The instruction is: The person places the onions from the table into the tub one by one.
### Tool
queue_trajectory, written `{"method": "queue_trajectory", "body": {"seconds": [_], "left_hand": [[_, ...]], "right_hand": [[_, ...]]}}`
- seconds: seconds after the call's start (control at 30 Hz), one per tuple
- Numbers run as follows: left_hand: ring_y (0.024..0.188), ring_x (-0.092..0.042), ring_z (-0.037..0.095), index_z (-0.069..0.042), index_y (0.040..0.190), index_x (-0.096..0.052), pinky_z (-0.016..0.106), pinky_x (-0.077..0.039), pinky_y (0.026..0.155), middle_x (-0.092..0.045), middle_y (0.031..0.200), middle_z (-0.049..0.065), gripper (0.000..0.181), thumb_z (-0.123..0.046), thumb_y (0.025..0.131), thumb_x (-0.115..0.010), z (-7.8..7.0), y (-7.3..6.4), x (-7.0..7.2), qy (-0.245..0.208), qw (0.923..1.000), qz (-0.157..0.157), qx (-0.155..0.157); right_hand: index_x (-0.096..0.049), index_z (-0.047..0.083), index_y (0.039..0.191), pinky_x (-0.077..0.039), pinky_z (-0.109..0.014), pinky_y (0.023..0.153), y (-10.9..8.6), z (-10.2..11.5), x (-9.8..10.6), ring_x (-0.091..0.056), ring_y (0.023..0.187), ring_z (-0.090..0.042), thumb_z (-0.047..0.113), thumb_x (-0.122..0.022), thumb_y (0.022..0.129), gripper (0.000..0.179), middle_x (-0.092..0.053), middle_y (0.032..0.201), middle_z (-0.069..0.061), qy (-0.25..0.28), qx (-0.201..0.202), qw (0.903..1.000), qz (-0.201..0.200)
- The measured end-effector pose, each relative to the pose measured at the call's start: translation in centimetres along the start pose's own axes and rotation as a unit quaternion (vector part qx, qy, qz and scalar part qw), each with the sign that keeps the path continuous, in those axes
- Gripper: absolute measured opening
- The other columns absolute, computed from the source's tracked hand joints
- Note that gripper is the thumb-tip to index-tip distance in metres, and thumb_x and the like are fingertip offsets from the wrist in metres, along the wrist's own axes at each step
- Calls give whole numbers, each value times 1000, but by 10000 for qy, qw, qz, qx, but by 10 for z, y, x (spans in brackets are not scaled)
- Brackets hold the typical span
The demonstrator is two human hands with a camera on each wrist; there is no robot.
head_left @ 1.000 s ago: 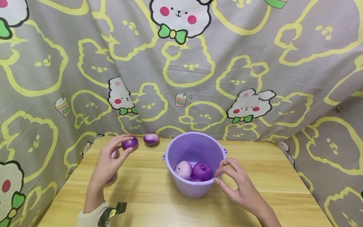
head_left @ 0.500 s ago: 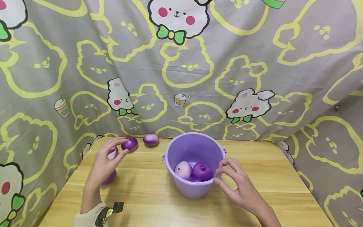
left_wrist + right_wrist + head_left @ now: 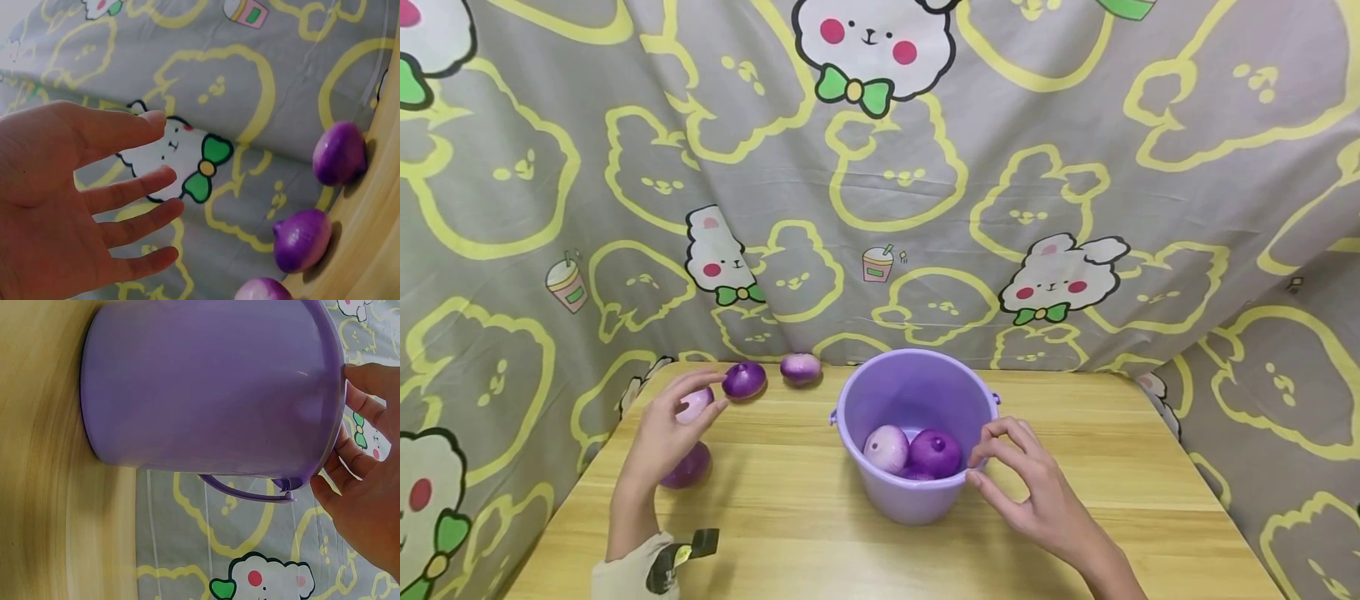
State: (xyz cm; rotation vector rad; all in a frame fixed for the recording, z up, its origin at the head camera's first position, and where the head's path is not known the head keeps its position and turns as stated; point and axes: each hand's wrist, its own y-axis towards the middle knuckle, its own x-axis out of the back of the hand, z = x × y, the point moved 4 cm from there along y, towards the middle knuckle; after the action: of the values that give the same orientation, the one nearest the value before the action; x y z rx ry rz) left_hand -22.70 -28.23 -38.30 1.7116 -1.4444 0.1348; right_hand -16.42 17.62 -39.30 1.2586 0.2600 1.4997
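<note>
No word, brand or number can be read. The drink cup [image 3: 877, 264] printed on the curtain [image 3: 797, 187] bears a green label [image 3: 874, 271] too small to read. The dark strap [image 3: 662, 571] on the left sleeve [image 3: 625, 577] shows pale marks, perhaps lettering, too blurred to decipher.

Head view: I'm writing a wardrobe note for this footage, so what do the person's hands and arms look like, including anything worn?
The left hand is ungloved; below it, a pale beige sleeve bears a dark band with a yellowish mark and a dark tab. The right hand is also ungloved, and its visible forearm shows no sleeve.
</note>
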Motion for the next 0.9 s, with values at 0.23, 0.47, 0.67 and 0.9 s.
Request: {"method": "queue_trajectory", "body": {"seconds": [0.23, 0.47, 0.67, 0.9], "left_hand": [[120, -55, 37, -1, 126, -68, 62, -47, 93, -64, 128, 18, 33, -12, 95, -75, 15, -5, 2, 41, 9988, 284, 404], [125, -53, 46, 0, 122, -69, 64, -45, 96, -62, 132, 25, 31, -7, 92, -76, 25, -9, 4, 112, 9980, 519, 352], [126, -54, 44, 0, 122, -69, 51, -45, 98, -62, 133, 25, 31, -9, 93, -77, 36, -11, 4, 169, 9970, 629, 407], [122, -54, 50, 3, 126, -66, 70, -44, 96, -60, 132, 31, 36, -11, 94, -76, 47, -13, 6, 141, 9944, 766, 708]], "right_hand": [[-69, 27, 101, -39, -25, 99, -1, -1, 0, -51, 108, -17, 6, -83, 82, 32, -58, 111, 5, -6, -22, 10000, -1], [-69, 27, 101, -37, -22, 101, -2, -1, -1, -51, 109, -19, 3, -85, 78, 37, -59, 111, 3, -11, -72, 10000, 8], [-69, 27, 101, -37, -22, 101, -3, -1, -1, -51, 109, -19, 3, -85, 78, 37, -58, 111, 4, -6, -86, 10000, 16], [-69, 27, 101, -37, -22, 100, -2, -1, -1, -51, 108, -18, 2, -84, 78, 36, -58, 110, 4, 3, -63, 10000, 2]]}}
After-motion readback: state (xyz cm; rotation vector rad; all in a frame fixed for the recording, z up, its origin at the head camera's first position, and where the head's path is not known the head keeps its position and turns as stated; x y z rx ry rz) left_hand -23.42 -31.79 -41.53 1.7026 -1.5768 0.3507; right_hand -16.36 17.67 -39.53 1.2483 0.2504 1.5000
